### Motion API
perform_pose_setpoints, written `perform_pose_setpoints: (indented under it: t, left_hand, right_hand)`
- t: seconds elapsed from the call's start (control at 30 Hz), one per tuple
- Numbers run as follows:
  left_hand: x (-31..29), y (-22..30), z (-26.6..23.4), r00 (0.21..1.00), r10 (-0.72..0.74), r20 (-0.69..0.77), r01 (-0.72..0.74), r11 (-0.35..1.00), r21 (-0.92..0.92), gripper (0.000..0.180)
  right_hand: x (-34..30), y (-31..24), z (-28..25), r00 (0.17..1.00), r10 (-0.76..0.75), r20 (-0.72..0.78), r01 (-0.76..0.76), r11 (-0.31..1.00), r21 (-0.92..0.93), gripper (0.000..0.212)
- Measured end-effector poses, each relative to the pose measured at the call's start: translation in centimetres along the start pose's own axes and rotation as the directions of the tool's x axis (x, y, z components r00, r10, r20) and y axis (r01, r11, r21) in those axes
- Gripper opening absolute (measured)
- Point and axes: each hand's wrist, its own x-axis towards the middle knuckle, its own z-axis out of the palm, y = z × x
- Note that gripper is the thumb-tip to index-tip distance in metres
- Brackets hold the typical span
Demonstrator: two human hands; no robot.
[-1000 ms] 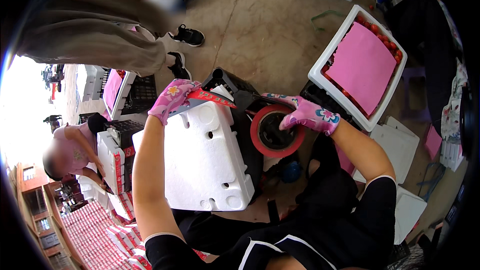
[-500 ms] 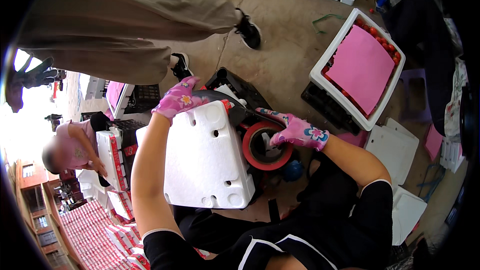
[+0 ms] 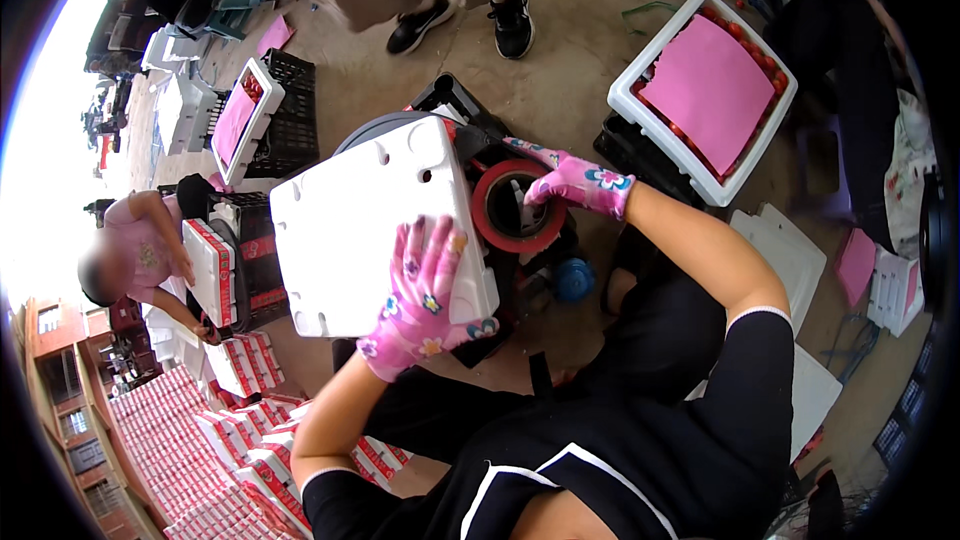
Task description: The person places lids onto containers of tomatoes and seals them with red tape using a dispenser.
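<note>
Under spread, empty left hand (image 3: pixel 418 302): white rectangular foam box (image 3: pixel 345 225), broad face yet untaped; in gripping right hand (image 3: pixel 583 186): red ring-shaped tape roll (image 3: pixel 487 224).

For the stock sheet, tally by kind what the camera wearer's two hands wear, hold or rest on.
Pink flowered gloves: 2
Red tape roll: 1
White foam box: 1
Total: 4

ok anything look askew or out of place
Yes: beyond the right hand, the pink sheet sits askew on the white box, leaving red fruit uncovered along its right side. A second pink sheet lies on the floor, upper left.
</note>
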Motion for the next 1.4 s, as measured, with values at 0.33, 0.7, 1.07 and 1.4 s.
perform_pose_setpoints:
  t: [0.33,0.7,1.07,1.4]
  left_hand:
    - [-2.4,1.8,1.3,0.999,-0.037,0.003,0.036,0.981,0.189,0.108]
    - [0.5,2.6,4.1,0.941,-0.295,-0.164,0.326,0.918,0.224,0.117]
    - [1.6,2.2,2.5,0.959,-0.262,-0.112,0.277,0.948,0.156,0.103]
    - [-12.0,-1.1,0.2,0.973,-0.224,0.046,0.218,0.970,0.109,0.113]
  right_hand:
    - [1.3,1.4,0.1,0.998,0.009,-0.056,-0.003,0.993,0.122,0.085]
    - [-13.8,1.8,6.6,0.989,0.150,-0.020,-0.137,0.943,0.304,0.088]
    - [-14.3,5.9,13.9,0.957,-0.030,-0.287,0.069,0.989,0.130,0.089]
    - [-2.4,3.2,9.9,0.911,-0.009,-0.413,0.158,0.931,0.328,0.090]
